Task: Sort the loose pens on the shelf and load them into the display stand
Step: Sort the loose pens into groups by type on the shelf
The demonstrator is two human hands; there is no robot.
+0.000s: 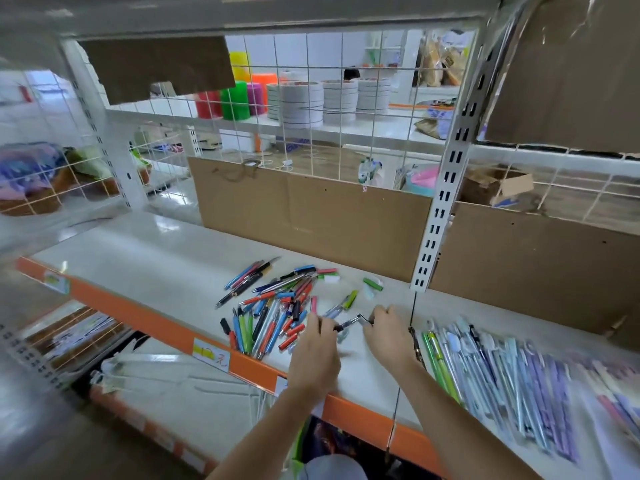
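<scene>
A heap of loose pens (pixel 273 306) in red, blue, green and black lies on the white shelf (pixel 145 268). Between my hands is a dark pen (pixel 348 323) with a silver end. My left hand (pixel 313 351) pinches its dark end and my right hand (pixel 386 332) pinches the silver end. A green and clear pen (pixel 344 303) lies just behind them. A green cap (pixel 373 284) and a green and white piece (pixel 329 276) lie further back. No display stand is in view.
A row of pastel pens (pixel 502 368) lies on the shelf to the right. Cardboard panels (pixel 311 216) line the shelf's back, with a slotted upright (pixel 436 216) between them. An orange edge strip (pixel 138 317) with price labels runs along the front. Tape rolls sit behind the wire grid.
</scene>
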